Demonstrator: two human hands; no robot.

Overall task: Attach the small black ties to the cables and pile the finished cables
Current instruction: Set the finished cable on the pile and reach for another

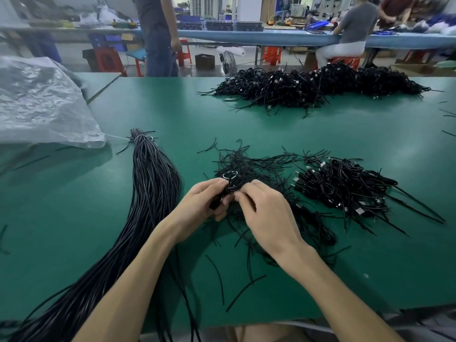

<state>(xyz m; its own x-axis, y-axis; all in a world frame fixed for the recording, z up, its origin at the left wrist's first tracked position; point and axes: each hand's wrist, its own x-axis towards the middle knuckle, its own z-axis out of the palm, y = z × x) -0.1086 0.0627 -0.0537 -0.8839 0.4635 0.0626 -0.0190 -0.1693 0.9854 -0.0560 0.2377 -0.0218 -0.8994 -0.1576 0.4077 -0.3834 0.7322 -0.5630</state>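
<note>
Both hands meet over the middle of the green worktop (283, 134). The left hand (201, 204) has its grip closed around a coiled black cable (230, 185), thumb and fingers wrapped over the coil. The right hand (265, 213) pinches with its fingertips at the coil's 3 o'clock side, grip closed on the same cable; whether a tie is caught between those fingertips is too small and dark to tell.

A crumpled clear plastic bag (42, 104) lies at 10 o'clock from the hands; what it holds cannot be made out through the wrinkled film.

Loose black ties (249, 164) are scattered just beyond and under the hands, partly hidden by the right wrist, so the held coil sits directly above them. A small pile of coiled cables (345, 186) with plugs showing lies at 3 o'clock, just beside the ties. A larger heap of coiled cables (315, 85) stretches along the far side at 1 o'clock, well apart from the hands. A long bundle of straight cables (148, 193), bound near its far end, runs from 11 o'clock down to 7 o'clock, where the picture's lower edge cuts it off.
</note>
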